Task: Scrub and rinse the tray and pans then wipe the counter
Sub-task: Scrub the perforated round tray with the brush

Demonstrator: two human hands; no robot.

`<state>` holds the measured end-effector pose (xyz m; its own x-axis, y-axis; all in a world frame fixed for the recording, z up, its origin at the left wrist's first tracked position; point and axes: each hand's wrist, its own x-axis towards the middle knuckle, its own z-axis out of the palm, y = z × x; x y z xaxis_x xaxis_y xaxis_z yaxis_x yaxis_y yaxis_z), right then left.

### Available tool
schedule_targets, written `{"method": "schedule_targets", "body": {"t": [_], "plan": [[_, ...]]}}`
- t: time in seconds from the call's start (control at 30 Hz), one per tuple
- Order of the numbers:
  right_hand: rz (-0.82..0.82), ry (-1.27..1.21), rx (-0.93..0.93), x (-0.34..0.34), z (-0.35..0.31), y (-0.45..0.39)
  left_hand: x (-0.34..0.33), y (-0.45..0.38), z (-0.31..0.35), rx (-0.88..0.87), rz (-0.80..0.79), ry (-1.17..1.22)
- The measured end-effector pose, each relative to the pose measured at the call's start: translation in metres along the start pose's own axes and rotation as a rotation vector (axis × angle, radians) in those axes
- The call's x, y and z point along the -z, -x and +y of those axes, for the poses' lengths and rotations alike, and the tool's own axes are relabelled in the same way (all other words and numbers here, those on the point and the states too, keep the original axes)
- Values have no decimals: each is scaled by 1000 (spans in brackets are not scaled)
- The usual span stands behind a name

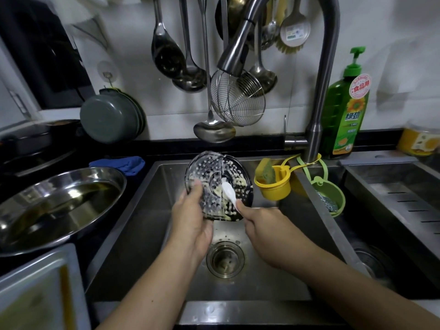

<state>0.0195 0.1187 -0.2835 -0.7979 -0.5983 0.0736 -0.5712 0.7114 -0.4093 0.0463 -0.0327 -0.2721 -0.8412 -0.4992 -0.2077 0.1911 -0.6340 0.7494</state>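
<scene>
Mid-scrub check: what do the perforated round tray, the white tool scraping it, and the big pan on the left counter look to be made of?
Perforated round tray: dark, glossy, probably coated metal or hard plastic; the look leaves it open, and yellowish residue clings to it.
White tool, held in the right hand: smooth, opaque, looks plastic.
Big pan: stainless steel, with a mirror-bright rim and sharp reflections.

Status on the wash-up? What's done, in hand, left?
Done: nothing looks finished. In hand: left hand holds the perforated round tray over the sink, residue still on it; right hand works a white scraper across it. Left: steel pan holding liquid, rectangular tray at lower left, then wiping the counter.
</scene>
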Motion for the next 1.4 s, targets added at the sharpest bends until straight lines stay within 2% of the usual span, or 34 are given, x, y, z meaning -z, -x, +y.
{"method": "schedule_targets", "body": {"t": [0.07, 0.13, 0.17, 0.2, 0.27, 0.37, 0.43, 0.57, 0.73, 0.9, 0.93, 1.0, 1.1, 1.17, 1.3, 1.4], "plan": [[-46, -166, -13, 0, 6, -4, -3, 3, -5, 29, -46, -55], [-71, -390, -48, 0, 12, -2, -4, 3, -7, 22, -39, -116], [-70, -424, -50, 0, 14, 0, -2, 1, -7, 17, -26, -131], [-65, -370, -49, 1, 16, 1, -1, 0, -5, 12, -12, -144], [-18, -60, -64, 4, 20, -1, 0, -2, -3, 9, 18, -174], [154, 279, -123, 13, 17, -4, 1, -3, 1, 35, 12, -158], [222, 342, -124, 16, 16, -5, 1, -5, 3, 53, 7, -158], [325, 237, -148, 20, 35, -14, 2, -4, -1, 91, -18, -153], [124, -4, -14, 10, 27, -4, 10, -14, 3, 46, 40, -68], [309, 118, -110, 20, 38, -17, 5, -11, -1, 34, 9, -86], [303, 118, -125, 20, 39, -16, 4, -11, -2, 29, 23, -82], [190, 63, -95, 15, 37, -10, 8, -15, 1, 14, 74, -43], [-29, -26, 77, 0, 18, 4, 16, -22, 7, -10, 123, 35], [2, -8, 65, 2, 19, -3, 18, -22, 9, -17, 129, 57], [184, 114, -136, 15, 39, -16, 15, -20, 6, -50, 124, 75], [34, -62, -6, 0, 20, -3, 16, -22, 7, -52, 146, 106]]}}
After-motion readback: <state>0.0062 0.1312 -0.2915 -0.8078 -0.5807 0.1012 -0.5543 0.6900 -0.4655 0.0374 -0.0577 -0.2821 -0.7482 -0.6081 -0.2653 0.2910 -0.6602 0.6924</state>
